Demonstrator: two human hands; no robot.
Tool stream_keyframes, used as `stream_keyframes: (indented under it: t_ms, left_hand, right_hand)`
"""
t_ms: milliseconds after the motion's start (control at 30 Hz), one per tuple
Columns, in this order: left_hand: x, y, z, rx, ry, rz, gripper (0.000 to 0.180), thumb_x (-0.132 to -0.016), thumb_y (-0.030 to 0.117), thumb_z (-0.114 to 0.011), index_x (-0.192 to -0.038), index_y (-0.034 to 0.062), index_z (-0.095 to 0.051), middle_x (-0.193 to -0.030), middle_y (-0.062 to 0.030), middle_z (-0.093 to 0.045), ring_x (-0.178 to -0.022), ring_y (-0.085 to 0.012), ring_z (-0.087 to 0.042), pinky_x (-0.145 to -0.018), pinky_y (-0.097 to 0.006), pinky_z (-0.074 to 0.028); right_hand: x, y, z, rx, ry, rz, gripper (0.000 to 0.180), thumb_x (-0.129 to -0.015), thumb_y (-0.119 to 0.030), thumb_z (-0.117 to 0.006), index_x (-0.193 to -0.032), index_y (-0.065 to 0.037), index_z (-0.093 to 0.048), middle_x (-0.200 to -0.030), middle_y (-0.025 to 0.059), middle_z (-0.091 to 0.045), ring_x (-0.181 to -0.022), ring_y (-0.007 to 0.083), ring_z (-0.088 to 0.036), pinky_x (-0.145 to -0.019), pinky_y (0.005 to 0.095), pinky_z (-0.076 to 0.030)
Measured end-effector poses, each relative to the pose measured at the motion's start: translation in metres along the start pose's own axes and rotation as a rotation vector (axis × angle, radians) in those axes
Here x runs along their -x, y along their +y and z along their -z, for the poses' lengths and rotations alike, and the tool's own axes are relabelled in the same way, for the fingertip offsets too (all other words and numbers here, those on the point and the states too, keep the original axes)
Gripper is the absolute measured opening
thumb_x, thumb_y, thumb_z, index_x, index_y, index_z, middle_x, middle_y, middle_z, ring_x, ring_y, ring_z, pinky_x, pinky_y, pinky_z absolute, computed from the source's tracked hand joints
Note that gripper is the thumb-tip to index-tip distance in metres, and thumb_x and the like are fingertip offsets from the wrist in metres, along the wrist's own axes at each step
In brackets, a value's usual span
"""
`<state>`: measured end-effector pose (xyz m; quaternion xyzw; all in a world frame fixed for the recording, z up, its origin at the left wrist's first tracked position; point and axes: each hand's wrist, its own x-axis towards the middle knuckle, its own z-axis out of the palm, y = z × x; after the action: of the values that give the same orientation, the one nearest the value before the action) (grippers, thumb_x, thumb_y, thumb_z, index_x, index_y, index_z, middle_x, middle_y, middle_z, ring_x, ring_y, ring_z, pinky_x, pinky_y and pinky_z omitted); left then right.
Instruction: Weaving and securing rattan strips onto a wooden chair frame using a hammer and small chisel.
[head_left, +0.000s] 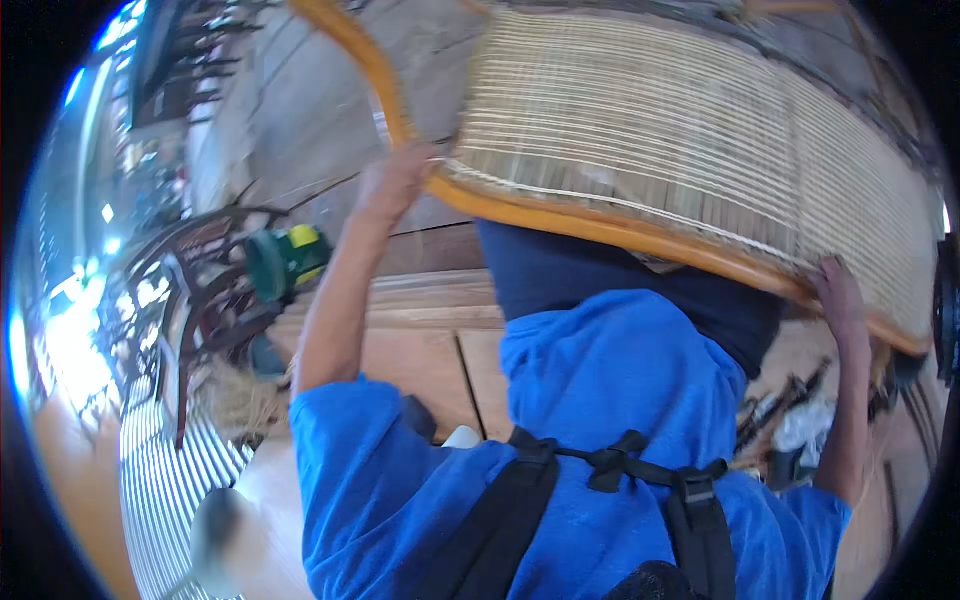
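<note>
The left side is being flooded by white-blue glare (65, 350); detail is being washed out there, so window or open doorway cannot be told. Carved dark-wood furniture (178, 320), curved and openwork, is being backlit next to it. More dark slatted pieces (170, 70) are being seen at upper left, kind unclear. A grey floor (310, 90) is being crossed by dark seams toward the top. Lower down, light-brown boards (410, 370) are being lit softly, a narrow dark gap being shown between two. At lower left, a pale striped area (165, 500) is being bent by the fisheye rim; slats or ribbed sheet, cannot be told.
</note>
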<state>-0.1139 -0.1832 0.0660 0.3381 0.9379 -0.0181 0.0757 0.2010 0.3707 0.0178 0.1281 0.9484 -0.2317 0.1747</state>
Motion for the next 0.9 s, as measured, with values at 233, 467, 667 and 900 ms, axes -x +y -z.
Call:
stream_keyframes:
  t_ms: [233, 467, 667, 900]
  left_hand:
    - [-0.003, -0.011, 0.011, 0.029, -0.051, 0.018, 0.018, -0.088, 0.018, -0.058, -0.104, 0.0111, -0.063, -0.098, -0.0101, -0.065, -0.091, -0.03, -0.062, -0.077, -0.038, -0.05]
    - [-0.014, 0.006, 0.007, 0.082, -0.147, 0.016, 0.022, -0.084, 0.023, -0.062, -0.101, 0.0101, -0.064, -0.096, -0.0122, -0.064, -0.09, -0.0312, -0.062, -0.077, -0.039, -0.049]
    - [-0.001, -0.019, 0.001, 0.369, -0.262, 0.182, 0.027, -0.085, 0.022, -0.061, -0.106, 0.0056, -0.063, -0.093, -0.0127, -0.064, -0.085, -0.0285, -0.062, -0.076, -0.035, -0.048]
    - [-0.021, 0.02, 0.022, 0.103, -0.242, 0.39, 0.024, -0.083, 0.031, -0.059, -0.094, 0.0116, -0.068, -0.087, -0.0138, -0.067, -0.082, -0.0329, -0.065, -0.073, -0.042, -0.049]
  right_hand:
    - [-0.023, -0.025, 0.019, -0.207, -0.062, -0.037, 0.021, -0.086, -0.019, -0.057, -0.082, 0.002, -0.056, -0.076, 0.018, -0.057, -0.071, 0.0336, -0.056, -0.067, 0.0397, -0.043]
    - [-0.022, 0.105, -0.008, -0.174, 0.143, -0.238, 0.023, -0.082, -0.019, -0.061, -0.073, 0.002, -0.057, -0.064, 0.0123, -0.053, -0.058, 0.0216, -0.046, -0.06, 0.0371, -0.041]
    - [-0.015, 0.168, -0.01, -0.275, 0.086, -0.183, 0.023, -0.087, -0.014, -0.057, -0.07, -0.002, -0.047, -0.062, -0.0015, -0.039, -0.06, 0.0081, -0.036, -0.054, 0.0267, -0.033]
    - [-0.014, 0.188, -0.02, -0.25, 0.085, -0.251, 0.024, -0.088, -0.017, -0.058, -0.071, -0.004, -0.048, -0.063, -0.0034, -0.039, -0.061, 0.0075, -0.035, -0.054, 0.0254, -0.032]
